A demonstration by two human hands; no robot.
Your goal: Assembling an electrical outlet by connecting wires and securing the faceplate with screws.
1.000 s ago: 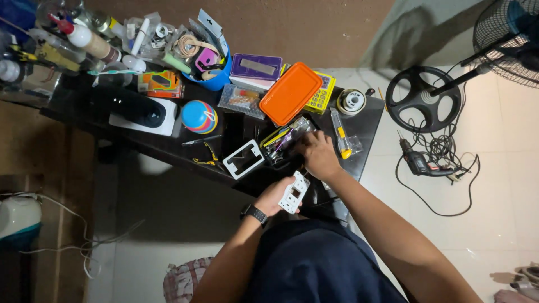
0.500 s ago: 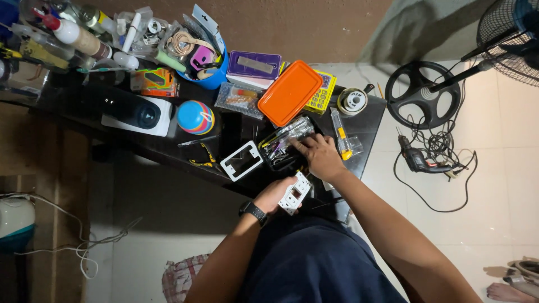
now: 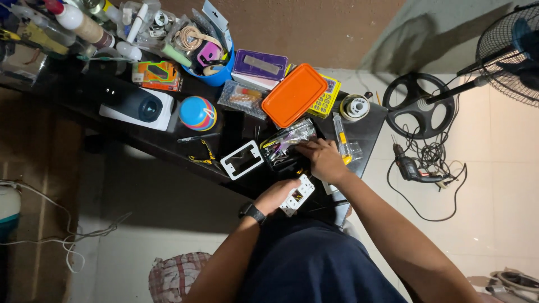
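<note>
Fan (upper right) edge-cropped

Dark table, pale tiled floor — brown wall.

Home repair corner — cluttered dark table, solder spool, drill on tiled floor.

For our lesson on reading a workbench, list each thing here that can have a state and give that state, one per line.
Left hand: closed around the white socket module.
Right hand: fingers reaching into the clear plastic bag.
Orange box: lid on, shut.
White frame plate: lying flat, empty.
Drill: lying on the floor, cord loose.
Blue tub: open, full of things.
</note>
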